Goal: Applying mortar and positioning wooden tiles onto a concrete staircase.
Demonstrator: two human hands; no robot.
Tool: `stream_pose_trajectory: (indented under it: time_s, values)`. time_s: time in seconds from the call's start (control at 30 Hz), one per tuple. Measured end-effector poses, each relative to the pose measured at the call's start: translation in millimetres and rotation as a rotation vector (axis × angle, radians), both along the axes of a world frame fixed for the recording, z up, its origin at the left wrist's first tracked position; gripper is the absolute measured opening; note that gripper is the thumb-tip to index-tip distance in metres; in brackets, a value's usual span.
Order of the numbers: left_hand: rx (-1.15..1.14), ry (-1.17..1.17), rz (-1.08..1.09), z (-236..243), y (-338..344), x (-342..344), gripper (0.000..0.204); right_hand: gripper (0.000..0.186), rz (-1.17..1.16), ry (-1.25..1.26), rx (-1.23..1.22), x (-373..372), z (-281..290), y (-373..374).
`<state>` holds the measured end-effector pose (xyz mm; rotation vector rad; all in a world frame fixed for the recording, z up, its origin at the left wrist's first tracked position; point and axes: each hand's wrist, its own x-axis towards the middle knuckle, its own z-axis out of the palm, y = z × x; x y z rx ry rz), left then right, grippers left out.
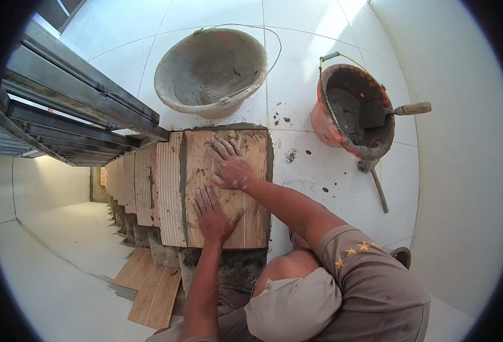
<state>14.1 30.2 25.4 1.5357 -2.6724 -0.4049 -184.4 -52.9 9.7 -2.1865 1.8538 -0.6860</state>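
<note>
My left hand (pixel 213 219) presses flat on a brown wood-look tile (pixel 248 219) at the top of the staircase, its fingers stretched out. Farther up the same tile rests my right hand (pixel 231 168), palm down with the fingers spread. Grey dust coats both hands. Smears of mortar mark the tile's face, and a band of wet mortar (pixel 270 171) runs along its far and right edges. To the left, a ribbed strip (pixel 170 194) lies beside it, with a mortar-filled gap between. Neither hand grips anything.
A wide grey basin (pixel 174 94) with mortar residue stands beyond the tile. Right of it, an orange bucket (pixel 321 117) holds mortar and a trowel (pixel 374 114). A wooden-handled hammer (pixel 380 191) lies nearby. Metal railing (pixel 86 91) borders the left; loose tiles (pixel 154 290) lie on lower steps.
</note>
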Motion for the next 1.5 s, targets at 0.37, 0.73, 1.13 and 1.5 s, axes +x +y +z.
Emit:
stream_pose_trajectory:
  time_s: [0.37, 0.73, 1.13, 1.5]
  values:
    - [-0.007, -0.056, 0.089, -5.8, -10.3, -22.3, 0.133, 0.082, 0.091, -0.062, 0.033, -19.4, -6.7, -10.5]
    - [-0.028, -0.012, 0.056, -9.3, -27.4, -31.8, 0.136, 0.077, 0.126, 0.069, 0.072, -23.0, 5.1, -16.2]
    - [-0.013, 0.053, 0.008, -0.2, -54.9, -46.1, 0.136, 0.069, 0.108, 0.058, 0.092, -20.3, 4.3, -15.7]
    - [0.028, 0.081, 0.031, -1.2, -55.4, -46.3, 0.137, 0.072, 0.119, 0.059, 0.067, -22.5, 5.0, -19.6]
